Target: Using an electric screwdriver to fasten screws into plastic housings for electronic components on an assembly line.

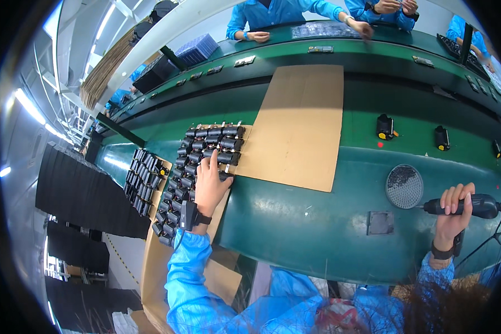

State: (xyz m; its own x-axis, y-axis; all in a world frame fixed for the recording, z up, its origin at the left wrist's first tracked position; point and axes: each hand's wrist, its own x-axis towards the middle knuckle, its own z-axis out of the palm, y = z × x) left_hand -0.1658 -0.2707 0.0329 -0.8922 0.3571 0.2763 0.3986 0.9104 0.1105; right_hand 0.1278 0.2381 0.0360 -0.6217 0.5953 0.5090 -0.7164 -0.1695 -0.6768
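While the right hand (453,207) clamps around a corded black power tool (484,206), apparently to steady it, the left hand (208,185), fingers and thumb apart, hangs over black cylindrical parts (190,170) on cardboard (221,212) left on the green bench (306,239), likely rowed for easy reach.

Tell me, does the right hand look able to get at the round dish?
Probably yes: the right hand is close to the round dish, with only the tip of the black tool it holds between them. Its fingers are wrapped around that tool, though, so grasping might mean letting go.
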